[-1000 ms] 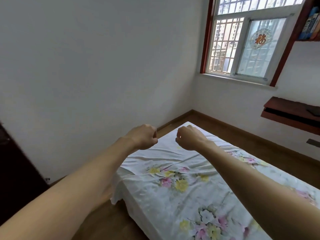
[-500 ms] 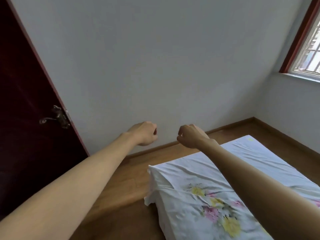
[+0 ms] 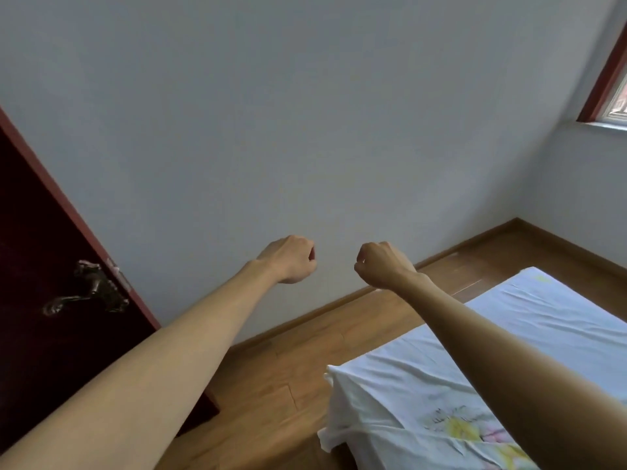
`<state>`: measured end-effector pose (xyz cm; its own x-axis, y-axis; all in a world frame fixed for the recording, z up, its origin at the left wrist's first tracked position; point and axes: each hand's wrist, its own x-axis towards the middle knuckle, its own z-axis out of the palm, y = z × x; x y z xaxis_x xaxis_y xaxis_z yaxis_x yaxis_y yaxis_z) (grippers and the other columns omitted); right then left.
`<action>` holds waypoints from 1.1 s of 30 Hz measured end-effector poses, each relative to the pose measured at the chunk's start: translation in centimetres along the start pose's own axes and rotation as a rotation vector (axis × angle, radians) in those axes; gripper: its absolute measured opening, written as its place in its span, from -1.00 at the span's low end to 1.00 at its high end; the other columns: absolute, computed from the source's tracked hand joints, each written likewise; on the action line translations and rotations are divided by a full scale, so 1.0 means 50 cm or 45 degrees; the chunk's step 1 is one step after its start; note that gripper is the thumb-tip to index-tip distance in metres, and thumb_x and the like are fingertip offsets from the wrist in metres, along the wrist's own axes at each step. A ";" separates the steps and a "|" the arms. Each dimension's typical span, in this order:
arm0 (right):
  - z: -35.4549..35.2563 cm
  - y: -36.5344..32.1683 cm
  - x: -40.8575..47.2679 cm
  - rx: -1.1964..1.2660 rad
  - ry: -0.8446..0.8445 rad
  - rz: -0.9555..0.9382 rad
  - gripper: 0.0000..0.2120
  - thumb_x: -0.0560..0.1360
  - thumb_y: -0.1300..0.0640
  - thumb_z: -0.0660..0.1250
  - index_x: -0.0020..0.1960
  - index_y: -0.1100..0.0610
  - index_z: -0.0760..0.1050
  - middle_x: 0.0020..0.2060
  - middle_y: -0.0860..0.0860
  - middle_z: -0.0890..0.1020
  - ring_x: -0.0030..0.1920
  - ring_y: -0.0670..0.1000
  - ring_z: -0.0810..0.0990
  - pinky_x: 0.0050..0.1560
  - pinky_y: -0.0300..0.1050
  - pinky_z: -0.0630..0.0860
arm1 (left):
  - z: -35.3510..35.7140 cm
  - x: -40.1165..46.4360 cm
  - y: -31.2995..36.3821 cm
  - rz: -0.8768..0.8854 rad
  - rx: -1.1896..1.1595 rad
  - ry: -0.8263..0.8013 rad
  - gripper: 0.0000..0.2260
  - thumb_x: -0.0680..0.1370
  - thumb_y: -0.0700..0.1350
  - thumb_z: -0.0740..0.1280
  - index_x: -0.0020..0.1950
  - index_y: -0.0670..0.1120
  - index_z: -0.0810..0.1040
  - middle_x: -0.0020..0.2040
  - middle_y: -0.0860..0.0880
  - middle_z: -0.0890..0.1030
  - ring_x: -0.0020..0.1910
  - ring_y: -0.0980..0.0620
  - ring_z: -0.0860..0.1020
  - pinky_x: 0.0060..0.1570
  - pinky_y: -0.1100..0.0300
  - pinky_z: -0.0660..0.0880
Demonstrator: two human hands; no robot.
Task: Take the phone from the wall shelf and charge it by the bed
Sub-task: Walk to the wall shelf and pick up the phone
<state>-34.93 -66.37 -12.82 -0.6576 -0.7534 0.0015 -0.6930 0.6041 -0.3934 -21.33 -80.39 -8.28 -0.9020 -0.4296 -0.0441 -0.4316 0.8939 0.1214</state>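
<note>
Both arms are stretched forward at chest height. My left hand point(image 3: 290, 259) is a loose fist with nothing in it, in front of the bare wall. My right hand point(image 3: 381, 263) is also a closed fist with nothing in it, a short gap to the right of the left one. The bed point(image 3: 529, 334), under a white sheet with a flower print, fills the lower right, and my right forearm passes over it. Neither the phone nor the wall shelf is in view.
A dark red door point(image 3: 37, 300) with an ornate metal handle point(image 3: 86, 291) stands at the left. Wooden floor point(image 3: 288, 378) runs between the door, the wall and the bed. A corner of the window frame point(image 3: 607, 72) shows at the upper right.
The view has swung left: the window and the wall shelves have left the frame and the door has come in. Both fists have kept their pose.
</note>
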 end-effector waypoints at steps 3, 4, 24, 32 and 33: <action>0.015 -0.013 0.086 0.007 0.015 0.066 -0.66 0.58 0.19 0.22 0.20 0.38 0.61 0.12 0.25 0.71 0.08 0.25 0.72 0.08 0.20 0.68 | 0.011 0.091 -0.051 0.053 -0.037 -0.030 -0.84 0.54 -0.10 0.24 0.01 -0.09 0.58 0.00 -0.05 0.63 -0.08 -0.05 0.56 -0.13 0.07 0.49; 0.019 -0.011 0.113 0.007 0.014 0.092 -0.66 0.59 0.19 0.22 0.20 0.38 0.61 0.13 0.25 0.71 0.09 0.25 0.72 0.09 0.20 0.68 | 0.017 0.123 -0.062 0.078 -0.041 -0.049 -0.84 0.54 -0.09 0.24 0.01 -0.09 0.58 0.00 -0.05 0.63 -0.08 -0.05 0.57 -0.12 0.06 0.51; -0.013 0.200 0.718 0.006 0.158 0.704 -0.80 0.53 0.24 0.21 -0.21 0.27 0.53 -0.29 0.10 0.53 -0.38 0.09 0.46 -0.45 -0.19 0.31 | 0.003 0.898 -0.108 0.578 0.061 -0.291 -0.79 0.58 -0.07 0.23 0.11 -0.12 0.57 0.06 -0.08 0.64 0.00 -0.07 0.60 0.03 0.03 0.56; -0.063 0.355 0.875 0.055 0.204 0.965 -0.71 0.53 0.19 0.22 -0.36 0.21 0.32 -0.27 0.14 0.54 -0.28 0.16 0.48 -0.32 -0.10 0.38 | 0.024 1.206 -0.010 0.837 0.133 -0.399 -0.73 0.58 -0.02 0.23 0.12 -0.14 0.61 0.07 -0.10 0.66 0.03 -0.10 0.62 0.05 -0.02 0.58; -0.073 0.378 0.894 0.079 0.223 1.002 -0.69 0.53 0.18 0.23 -0.37 0.20 0.33 -0.25 0.15 0.56 -0.27 0.15 0.49 -0.31 -0.09 0.39 | 0.027 1.246 0.008 0.883 0.146 -0.410 -0.73 0.59 -0.02 0.23 0.13 -0.14 0.60 0.08 -0.10 0.66 0.03 -0.09 0.61 0.02 0.01 0.56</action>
<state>-78.53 -87.68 -16.86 -0.9862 -0.0582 -0.1549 0.0068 0.9212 -0.3891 -77.70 -106.62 -12.33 -0.9181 0.2764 -0.2840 0.2506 0.9601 0.1241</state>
